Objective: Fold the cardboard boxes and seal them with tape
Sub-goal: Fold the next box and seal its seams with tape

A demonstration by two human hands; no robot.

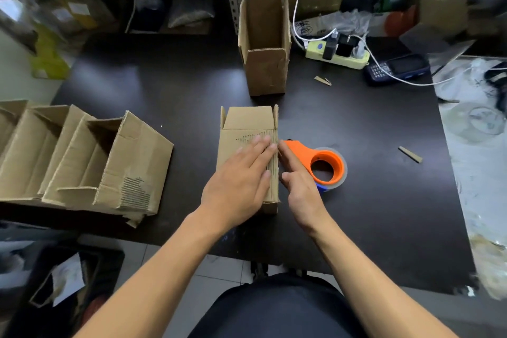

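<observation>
Small brown corrugated cardboard box (248,140) lies on its side at centre of the dark matt tabletop (164,85), w/ top face worn: outer paper stripped along the right edge, ribbed fluting exposed. Faint printed lines show near the far end. Long axis runs near-to-far from the person; open end w/ upright flaps points away, closed end sits near the table's front edge.

Left hand (236,181) lies flat on the box top, fingers straight & slightly spread, pressing down. It covers most of the near half of that face. Right hand (299,184) sits against the box's right side wall, index extended along the top-right edge, other fingers loosely curled; grips nothing as far as visible. Whether thumb touches the wall: cannot tell.

Orange plastic tape dispenser w/ clear tape roll (323,164) lies just right of the box, handle tip pointing at the box, partly hidden behind right hand.

Beyond the box: tall open cardboard box (264,63), upright, flaps up. Left of the box, well apart: large open cardboard carton (109,162) tipped on its side, opening facing left-away; further cartons beside it cut off by frame edge. Far right of the box: pale yellow power strip (336,56) w/ plugs & white cable, dark phone-like handset (395,68). Background shelving blurred.
</observation>
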